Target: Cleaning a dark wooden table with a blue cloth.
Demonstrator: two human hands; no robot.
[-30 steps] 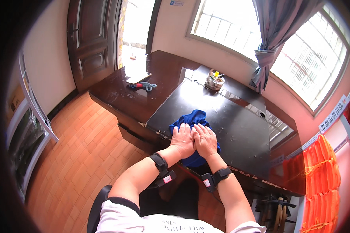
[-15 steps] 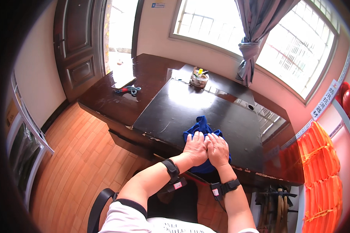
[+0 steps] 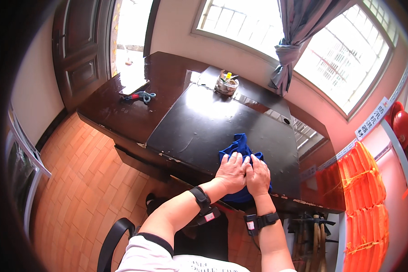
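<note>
A crumpled blue cloth (image 3: 240, 142) lies at the front edge of the dark desk (image 3: 190, 136), and part of it hangs over that edge. My left hand (image 3: 231, 175) rests on the cloth with the fingers stretched forward. Right beside it, my right hand (image 3: 258, 176) also presses flat on the cloth, its thumb side touching the left hand. The middle of the cloth is hidden beneath both hands. Each wrist wears a black strap with a small device.
A clear jar (image 3: 226, 85) with small items stands toward the desk's back. A coiled teal cord (image 3: 143, 96) with a red part lies to the left. Orange vests or bundles (image 3: 365, 195) hang at the right. A black chair (image 3: 115, 240) is at lower left.
The view has shifted slightly, so the desk and room appear further left and up. Both hands stay side by side on the blue cloth, whose bunched far end looks slightly reshaped.
</note>
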